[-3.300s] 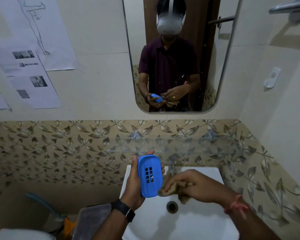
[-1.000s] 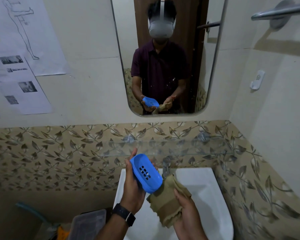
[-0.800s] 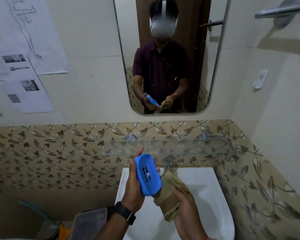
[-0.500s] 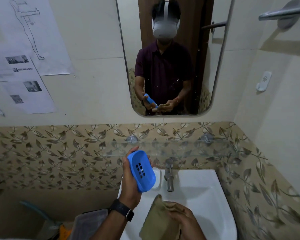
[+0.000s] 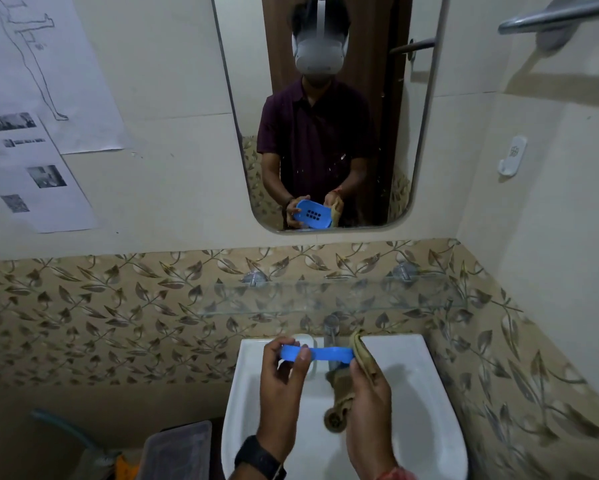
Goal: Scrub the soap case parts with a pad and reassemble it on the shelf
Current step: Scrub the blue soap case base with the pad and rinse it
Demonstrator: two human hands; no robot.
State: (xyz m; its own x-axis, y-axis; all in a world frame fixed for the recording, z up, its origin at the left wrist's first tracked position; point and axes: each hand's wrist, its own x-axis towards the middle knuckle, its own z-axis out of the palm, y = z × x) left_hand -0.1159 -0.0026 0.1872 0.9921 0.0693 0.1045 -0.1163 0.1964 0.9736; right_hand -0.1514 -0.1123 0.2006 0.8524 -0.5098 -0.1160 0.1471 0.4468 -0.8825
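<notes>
A small bathroom with leaf-patterned tiles, and a white sink (image 5: pixel 403 356) set against the back wall. Over the sink's back edge the blue soap tray (image 5: pixel 329 354) is held edge-on to the camera, its long axis running left to right, level with the rim. The left hand (image 5: pixel 284 382) pinches the tray's left end, thumb in front and fingers curled behind. The right hand (image 5: pixel 369 393) grips a tan pad (image 5: pixel 360 346), folded over the tray's right end, with the rest of the cloth hanging toward the drain. So the pad sits at the tray's right tip, and I judge the next stroke has to travel leftward along that long axis toward the left thumb. Just behind the left fingers a white piece (image 5: pixel 306 338) rests on the sink's back edge, perhaps the case's other half. The tap (image 5: pixel 332 327) stands behind the tray, the glass shelf (image 5: pixel 325 296) above it, and the mirror (image 5: pixel 325 133) higher still shows the tray's slotted face.
</notes>
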